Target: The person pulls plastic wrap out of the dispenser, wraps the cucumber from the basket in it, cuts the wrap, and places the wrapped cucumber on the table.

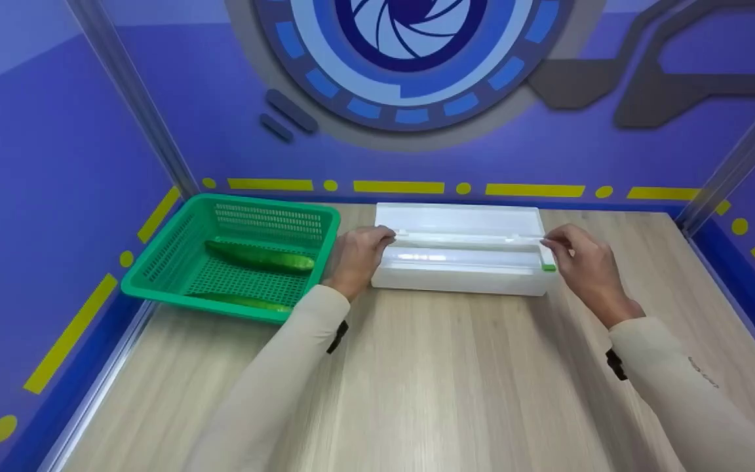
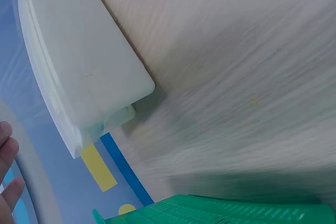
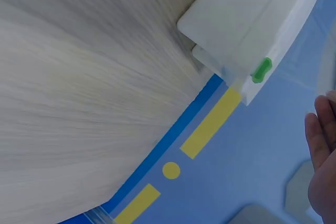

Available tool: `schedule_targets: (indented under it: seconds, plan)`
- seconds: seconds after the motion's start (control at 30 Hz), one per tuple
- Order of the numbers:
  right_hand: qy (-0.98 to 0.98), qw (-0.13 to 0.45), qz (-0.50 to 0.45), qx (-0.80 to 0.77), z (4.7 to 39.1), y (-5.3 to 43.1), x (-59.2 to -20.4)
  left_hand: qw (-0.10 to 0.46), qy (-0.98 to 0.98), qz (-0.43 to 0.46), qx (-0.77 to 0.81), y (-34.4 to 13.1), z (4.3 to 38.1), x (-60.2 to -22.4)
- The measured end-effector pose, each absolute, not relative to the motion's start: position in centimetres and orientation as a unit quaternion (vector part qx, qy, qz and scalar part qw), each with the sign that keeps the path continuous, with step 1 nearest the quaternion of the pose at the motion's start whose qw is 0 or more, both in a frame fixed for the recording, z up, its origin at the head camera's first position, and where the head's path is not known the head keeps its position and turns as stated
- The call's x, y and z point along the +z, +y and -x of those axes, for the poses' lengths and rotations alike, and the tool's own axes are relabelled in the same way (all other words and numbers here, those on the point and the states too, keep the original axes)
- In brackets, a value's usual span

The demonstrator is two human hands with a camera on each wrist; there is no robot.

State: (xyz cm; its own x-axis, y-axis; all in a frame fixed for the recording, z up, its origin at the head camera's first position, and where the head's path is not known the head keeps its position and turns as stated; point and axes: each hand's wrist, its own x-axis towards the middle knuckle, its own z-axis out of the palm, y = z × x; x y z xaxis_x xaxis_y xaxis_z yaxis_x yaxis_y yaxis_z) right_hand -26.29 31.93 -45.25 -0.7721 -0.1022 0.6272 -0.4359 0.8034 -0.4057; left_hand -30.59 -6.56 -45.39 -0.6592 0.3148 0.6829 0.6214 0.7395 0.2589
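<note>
A white cling film dispenser (image 1: pixel 459 282) stands on the table with its lid (image 1: pixel 459 219) raised at the back and a roll of clear cling film (image 1: pixel 463 257) inside. At the box's left end, my left hand (image 1: pixel 356 259) pinches the cling film between thumb and fingers. My right hand (image 1: pixel 586 269) does the same at the right end, just above a green tab (image 1: pixel 548 267). The film is so clear that its edge hardly shows. Both wrist views show the box's ends, with fingertips of the left hand (image 2: pixel 8 166) and right hand (image 3: pixel 323 156) at the frame edges.
Left of the dispenser is a green plastic basket (image 1: pixel 230 301) holding two cucumbers, one farther back (image 1: pixel 259 257) and one near the front wall (image 1: pixel 240 301). A wood-grain table (image 1: pixel 443 380) lies in front. Blue printed panels (image 1: pixel 417 157) enclose the back and sides.
</note>
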Motion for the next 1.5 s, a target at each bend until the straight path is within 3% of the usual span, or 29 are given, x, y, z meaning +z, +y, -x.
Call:
schedule_targets:
  seconds: [0.53,1.5]
  plan:
    - [-0.887,0.325,-0.145,0.294,26.1,31.7,-43.3,0.295,-0.859,0.269,-0.320,-7.2,30.9,-43.4]
    - [-0.847,0.387,-0.159,0.327,25.4,32.1,-39.5,0.361,-0.796,0.287,-0.391,-7.0,30.8,-39.6]
